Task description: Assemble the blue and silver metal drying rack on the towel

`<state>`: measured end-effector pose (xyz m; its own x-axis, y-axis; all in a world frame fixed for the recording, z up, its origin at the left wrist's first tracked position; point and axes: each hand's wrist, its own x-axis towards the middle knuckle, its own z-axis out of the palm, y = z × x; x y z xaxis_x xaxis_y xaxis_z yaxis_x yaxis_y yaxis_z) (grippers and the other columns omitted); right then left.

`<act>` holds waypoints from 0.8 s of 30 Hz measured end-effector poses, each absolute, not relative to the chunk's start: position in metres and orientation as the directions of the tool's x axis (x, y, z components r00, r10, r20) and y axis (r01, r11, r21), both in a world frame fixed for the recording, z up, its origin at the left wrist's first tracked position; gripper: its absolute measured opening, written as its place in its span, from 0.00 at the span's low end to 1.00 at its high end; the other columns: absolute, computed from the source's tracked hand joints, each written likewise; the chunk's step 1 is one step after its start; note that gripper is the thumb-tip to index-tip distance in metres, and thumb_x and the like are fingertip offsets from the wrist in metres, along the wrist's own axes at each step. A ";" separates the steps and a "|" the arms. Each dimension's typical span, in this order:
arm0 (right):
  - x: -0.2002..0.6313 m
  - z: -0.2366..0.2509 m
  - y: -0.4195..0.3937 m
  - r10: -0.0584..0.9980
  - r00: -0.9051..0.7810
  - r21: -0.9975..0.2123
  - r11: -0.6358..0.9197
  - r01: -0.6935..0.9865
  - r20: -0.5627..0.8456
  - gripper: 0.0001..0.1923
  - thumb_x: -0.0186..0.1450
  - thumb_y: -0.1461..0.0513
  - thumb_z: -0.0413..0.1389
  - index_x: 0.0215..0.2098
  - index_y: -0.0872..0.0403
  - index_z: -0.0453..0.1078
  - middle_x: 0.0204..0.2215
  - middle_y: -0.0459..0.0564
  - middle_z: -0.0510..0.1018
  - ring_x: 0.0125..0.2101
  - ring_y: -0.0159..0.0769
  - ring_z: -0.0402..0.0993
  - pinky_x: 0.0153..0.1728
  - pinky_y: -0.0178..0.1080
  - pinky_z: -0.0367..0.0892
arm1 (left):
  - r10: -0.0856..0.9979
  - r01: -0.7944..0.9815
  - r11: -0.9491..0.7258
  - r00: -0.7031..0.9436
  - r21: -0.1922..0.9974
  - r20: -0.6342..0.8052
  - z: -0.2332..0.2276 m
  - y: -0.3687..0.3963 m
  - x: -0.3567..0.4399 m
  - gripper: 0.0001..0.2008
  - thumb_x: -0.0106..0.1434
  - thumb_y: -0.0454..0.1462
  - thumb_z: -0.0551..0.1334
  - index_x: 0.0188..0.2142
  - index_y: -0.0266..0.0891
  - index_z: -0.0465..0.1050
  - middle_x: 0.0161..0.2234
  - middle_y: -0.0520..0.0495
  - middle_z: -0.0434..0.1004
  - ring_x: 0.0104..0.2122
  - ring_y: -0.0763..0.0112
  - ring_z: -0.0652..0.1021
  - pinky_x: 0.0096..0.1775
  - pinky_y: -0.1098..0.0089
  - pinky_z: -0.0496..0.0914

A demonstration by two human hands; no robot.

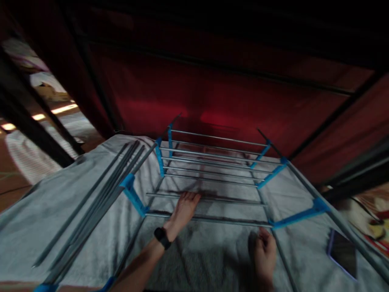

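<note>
The left hand [184, 209] lies flat, fingers apart, on a rack [212, 174] rod, seemingly steadying it on the towel [60, 211]; the right hand [266, 249] curls shut on a side rail [281, 253], likely bracing the frame.

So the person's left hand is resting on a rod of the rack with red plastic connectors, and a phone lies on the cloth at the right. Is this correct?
Not quite: the head view shows the connectors are blue, not red. The left hand does rest on a rod of the rack, and the phone lies on the cloth at the right.
</note>
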<state>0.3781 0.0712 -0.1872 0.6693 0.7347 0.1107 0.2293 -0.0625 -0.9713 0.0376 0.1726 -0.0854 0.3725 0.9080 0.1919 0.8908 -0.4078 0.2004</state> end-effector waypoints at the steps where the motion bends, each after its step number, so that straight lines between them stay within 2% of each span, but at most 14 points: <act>1: 0.376 -0.182 0.073 0.707 0.695 -0.965 -0.069 0.253 0.132 0.20 0.57 0.48 0.61 0.46 0.44 0.73 0.45 0.52 0.79 0.47 0.50 0.75 0.55 0.54 0.69 | 0.908 0.895 -0.404 0.367 0.191 0.201 -0.083 0.172 0.034 0.26 0.67 0.22 0.51 0.58 0.39 0.75 0.50 0.40 0.82 0.51 0.57 0.80 0.56 0.55 0.72; 6: 0.367 -0.153 0.092 0.665 0.735 -0.983 -0.005 0.182 0.132 0.21 0.60 0.51 0.58 0.50 0.48 0.73 0.46 0.53 0.79 0.45 0.44 0.75 0.53 0.49 0.70 | 0.876 0.874 -0.458 0.413 0.162 0.248 -0.078 0.172 0.027 0.26 0.70 0.25 0.51 0.60 0.40 0.76 0.49 0.39 0.84 0.47 0.56 0.83 0.52 0.56 0.75; 10: 0.366 -0.139 0.110 0.621 0.782 -0.997 0.079 0.009 0.056 0.22 0.57 0.52 0.62 0.49 0.48 0.73 0.48 0.52 0.80 0.44 0.42 0.77 0.48 0.46 0.72 | 0.823 0.833 -0.533 0.471 0.146 0.318 -0.080 0.163 0.032 0.25 0.70 0.26 0.52 0.60 0.41 0.77 0.49 0.41 0.84 0.47 0.56 0.83 0.52 0.55 0.75; 14: 0.371 -0.130 0.122 0.613 0.787 -0.960 0.170 -0.223 -0.074 0.25 0.51 0.53 0.66 0.47 0.48 0.72 0.43 0.49 0.81 0.38 0.39 0.78 0.41 0.42 0.75 | 0.803 0.812 -0.563 0.493 0.156 0.335 -0.085 0.155 0.033 0.23 0.72 0.28 0.51 0.60 0.40 0.78 0.48 0.41 0.85 0.45 0.57 0.84 0.50 0.56 0.76; 18: 0.380 -0.121 0.128 0.659 0.731 -0.883 0.223 -0.413 -0.175 0.23 0.50 0.55 0.68 0.43 0.49 0.72 0.36 0.46 0.81 0.35 0.37 0.80 0.38 0.40 0.78 | 0.800 0.803 -0.571 0.495 0.173 0.340 -0.087 0.150 0.027 0.24 0.72 0.29 0.50 0.59 0.40 0.78 0.47 0.41 0.85 0.45 0.57 0.83 0.50 0.55 0.75; 24: 0.398 -0.107 0.144 0.755 0.617 -0.809 0.210 -0.549 -0.223 0.13 0.51 0.63 0.66 0.32 0.49 0.69 0.29 0.43 0.80 0.31 0.35 0.80 0.39 0.40 0.80 | 0.817 0.800 -0.557 0.481 0.222 0.318 -0.086 0.147 0.023 0.23 0.71 0.30 0.50 0.58 0.41 0.78 0.49 0.40 0.85 0.46 0.58 0.83 0.51 0.57 0.75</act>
<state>0.3983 0.1438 -0.1069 0.6170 0.7548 -0.2228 -0.5493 0.2103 -0.8088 0.0233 0.1468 -0.0861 0.4813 0.8170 0.3176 0.7999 -0.5575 0.2220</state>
